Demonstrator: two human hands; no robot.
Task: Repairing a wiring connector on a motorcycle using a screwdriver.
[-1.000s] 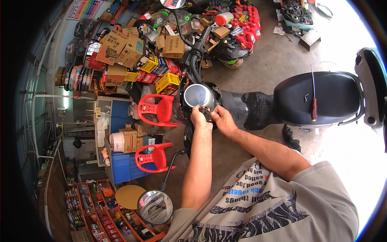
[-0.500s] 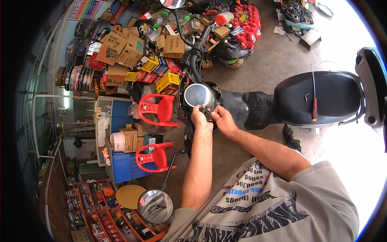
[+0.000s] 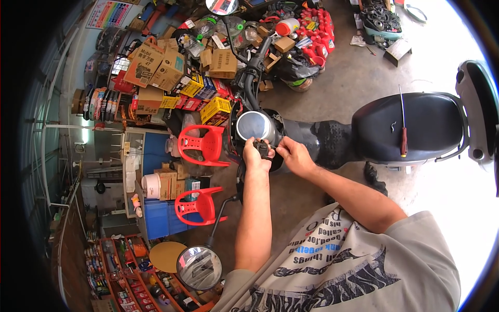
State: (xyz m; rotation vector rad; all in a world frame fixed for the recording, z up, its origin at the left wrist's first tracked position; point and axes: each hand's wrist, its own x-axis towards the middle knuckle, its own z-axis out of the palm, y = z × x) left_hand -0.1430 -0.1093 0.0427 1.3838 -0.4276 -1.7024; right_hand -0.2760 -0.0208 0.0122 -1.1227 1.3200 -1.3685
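Note:
Close to the motorbike's round instrument dial [image 3: 253,126], my left hand [image 3: 257,159] is closed round a small black part [image 3: 263,150] of blocky shape, whose kind I cannot make out. My right hand [image 3: 295,157] is just to its right, thumb and fingers pinched together at a thin dark bit beside the part. What exactly sits in that pinch is too small to name. Behind the dial runs the black handlebar [image 3: 254,67]. A screwdriver [image 3: 404,138] with a red handle lies on the black seat [image 3: 436,122], beside a small bent metal piece [image 3: 393,126].
Two red plastic chairs [image 3: 208,146] stand left of the bike. A round mirror [image 3: 199,267] on a stalk sticks out at lower left. Cardboard boxes [image 3: 223,62] and red bottles [image 3: 319,31] are piled at the far side. Orange shelves [image 3: 125,281] hold packets.
My right hand has drawn slightly right, away from my left. The left hand has turned, so more of the black part shows.

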